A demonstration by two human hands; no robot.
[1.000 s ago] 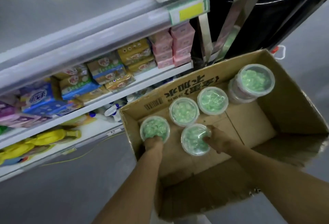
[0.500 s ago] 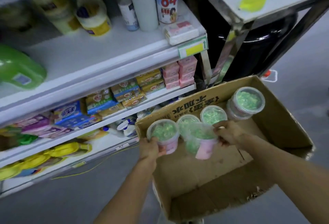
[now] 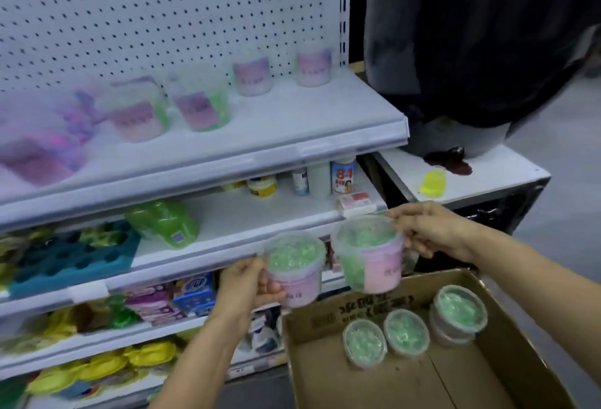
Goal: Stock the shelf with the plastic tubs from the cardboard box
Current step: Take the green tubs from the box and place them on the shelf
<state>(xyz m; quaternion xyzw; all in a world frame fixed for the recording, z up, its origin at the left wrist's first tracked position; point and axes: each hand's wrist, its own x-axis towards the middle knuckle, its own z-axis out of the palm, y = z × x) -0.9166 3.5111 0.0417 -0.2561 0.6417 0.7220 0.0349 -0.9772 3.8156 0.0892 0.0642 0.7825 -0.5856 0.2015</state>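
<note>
My left hand [image 3: 247, 281] grips a clear tub of green beads with a pink label [image 3: 294, 270], held up in front of the shelves. My right hand [image 3: 429, 229] holds a second such tub [image 3: 369, 254] by its rim, tilted a little, just right of the first. Below them the open cardboard box [image 3: 507, 320] holds three more tubs [image 3: 406, 332], the right one stacked on another. On the top white shelf [image 3: 276, 135] stand several tubs with pink labels [image 3: 252, 75], blurred.
The second shelf [image 3: 247, 213] carries a green bottle [image 3: 166, 223], a yellow jar and spray cans. Lower shelves are packed with boxed and yellow goods. A dark wrapped mass [image 3: 471, 50] sits on a white stand at right, with a yellow piece [image 3: 432, 182].
Both hands have lifted their tubs out of the box and up toward the shelves. My view has tilted upward, bringing the top shelf into sight.
</note>
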